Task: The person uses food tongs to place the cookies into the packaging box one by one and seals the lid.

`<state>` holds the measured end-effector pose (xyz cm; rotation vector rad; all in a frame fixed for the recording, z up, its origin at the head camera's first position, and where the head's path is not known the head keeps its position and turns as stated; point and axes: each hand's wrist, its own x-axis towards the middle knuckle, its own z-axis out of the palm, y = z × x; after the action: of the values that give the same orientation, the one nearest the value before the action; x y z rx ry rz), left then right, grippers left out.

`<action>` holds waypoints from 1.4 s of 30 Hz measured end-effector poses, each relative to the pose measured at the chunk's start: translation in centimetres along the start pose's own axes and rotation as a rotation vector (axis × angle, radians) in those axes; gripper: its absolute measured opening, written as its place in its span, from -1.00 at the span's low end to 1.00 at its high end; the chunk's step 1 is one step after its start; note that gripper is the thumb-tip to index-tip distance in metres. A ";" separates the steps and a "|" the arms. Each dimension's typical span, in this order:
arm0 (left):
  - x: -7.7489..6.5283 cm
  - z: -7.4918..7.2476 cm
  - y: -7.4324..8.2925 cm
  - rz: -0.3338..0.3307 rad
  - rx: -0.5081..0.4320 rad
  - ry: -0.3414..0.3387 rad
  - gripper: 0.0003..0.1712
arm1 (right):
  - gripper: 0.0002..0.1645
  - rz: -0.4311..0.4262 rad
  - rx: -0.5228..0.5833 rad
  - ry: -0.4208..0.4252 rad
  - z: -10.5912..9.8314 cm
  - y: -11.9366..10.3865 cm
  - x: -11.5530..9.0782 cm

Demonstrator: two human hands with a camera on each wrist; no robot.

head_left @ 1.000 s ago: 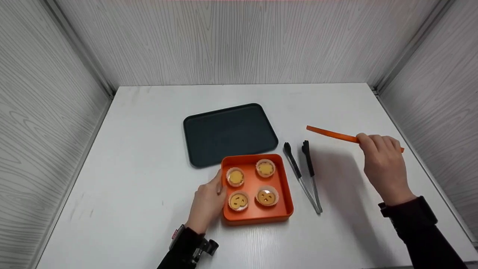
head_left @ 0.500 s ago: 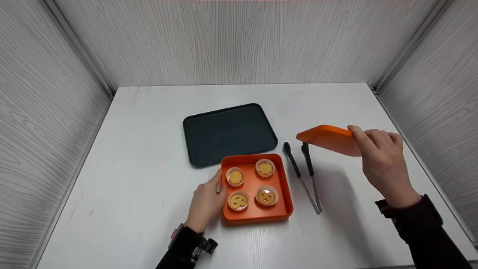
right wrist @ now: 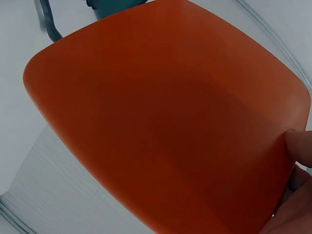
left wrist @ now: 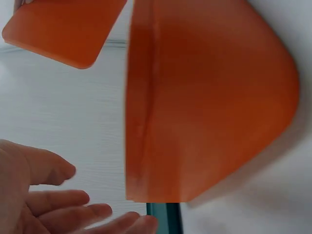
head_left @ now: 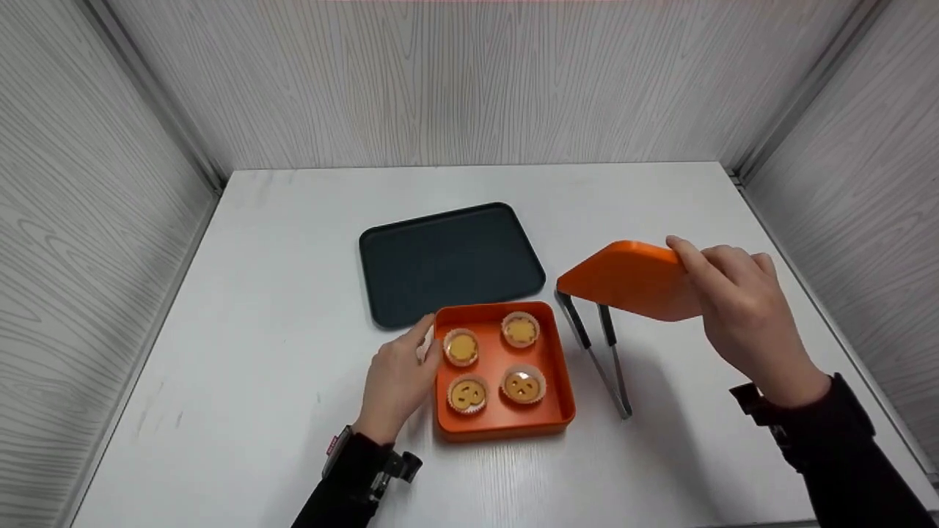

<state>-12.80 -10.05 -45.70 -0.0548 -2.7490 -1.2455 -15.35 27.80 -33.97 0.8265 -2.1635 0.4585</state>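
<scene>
An orange square box (head_left: 499,422) stands on the white table with several small cookies in paper cups inside, such as the front-left cookie (head_left: 467,394). My left hand (head_left: 398,381) is at the box's left side. In the left wrist view its fingers (left wrist: 63,214) are spread loosely beside the box wall (left wrist: 219,92), holding nothing. Raised above the table on the right, a flat orange lid (head_left: 631,282) tilts down toward the box. My right hand (head_left: 748,315) pinches the lid by its right edge; in the right wrist view the thumb (right wrist: 300,146) lies on its face.
A dark green tray (head_left: 451,264) lies flat behind the box. Metal tongs (head_left: 605,374) with black tips rest just right of the box, their far ends partly hidden under the lid. Grey wood-grain panels (head_left: 469,81) border the table at the back and both sides.
The lid, seen edge-on at first, has tipped and moved left with my right hand until it covers the tong tips. My left hand has loosened from the box and shifted slightly left.
</scene>
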 end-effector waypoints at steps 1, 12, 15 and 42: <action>0.1 -0.1 0.2 0.026 -0.021 0.001 -0.47 | -0.44 -0.001 0.007 -0.009 0.0 -0.2 0.1; 0.8 -0.3 2.5 0.325 -0.104 -0.030 -0.40 | -0.30 -0.036 0.107 -0.056 0.8 -2.0 1.5; 1.0 -0.3 3.0 0.359 -0.108 -0.090 -0.32 | -0.30 -0.050 0.121 -0.087 1.2 -2.5 1.9; 1.1 0.3 5.5 0.378 -0.508 -0.214 -0.59 | -0.28 -0.142 0.239 -0.280 3.4 -4.9 3.8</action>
<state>-13.47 -6.18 -41.64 -0.7509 -2.3346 -1.8520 -15.67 20.82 -33.03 1.2315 -2.3110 0.5640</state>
